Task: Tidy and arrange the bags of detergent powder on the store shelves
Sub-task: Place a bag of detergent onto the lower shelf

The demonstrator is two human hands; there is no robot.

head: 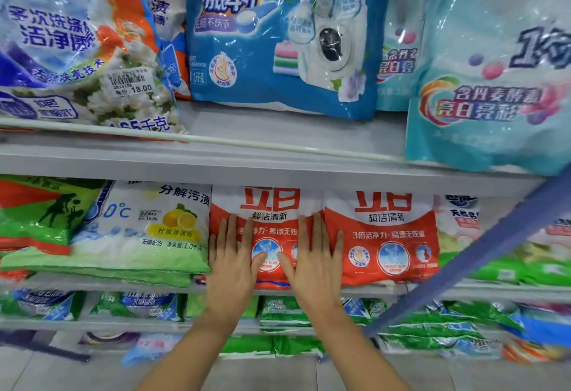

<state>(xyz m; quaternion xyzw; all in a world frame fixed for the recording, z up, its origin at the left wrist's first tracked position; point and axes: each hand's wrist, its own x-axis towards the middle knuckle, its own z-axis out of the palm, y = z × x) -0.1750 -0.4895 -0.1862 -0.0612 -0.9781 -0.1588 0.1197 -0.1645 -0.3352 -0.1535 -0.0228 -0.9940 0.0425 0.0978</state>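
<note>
A red and white detergent bag (pixel 272 205) stands on the middle shelf (pixel 401 290). My left hand (pixel 233 262) and my right hand (pixel 312 264) both lie flat on its front, fingers spread, side by side. Neither hand grips it. A second red and white bag (pixel 383 236) of the same kind stands just to its right, touching it. To the left lies a white and green lemon bag (pixel 148 233), and beyond that a green and red bag (pixel 40 214).
The upper shelf (pixel 278 155) carries a blue bag (pixel 278 35), a light teal bag (pixel 494 81) overhanging at the right and an orange and white bag (pixel 71 44) at the left. A blue diagonal bar (pixel 482 254) crosses the right. Lower shelves hold several green bags (pixel 284 313).
</note>
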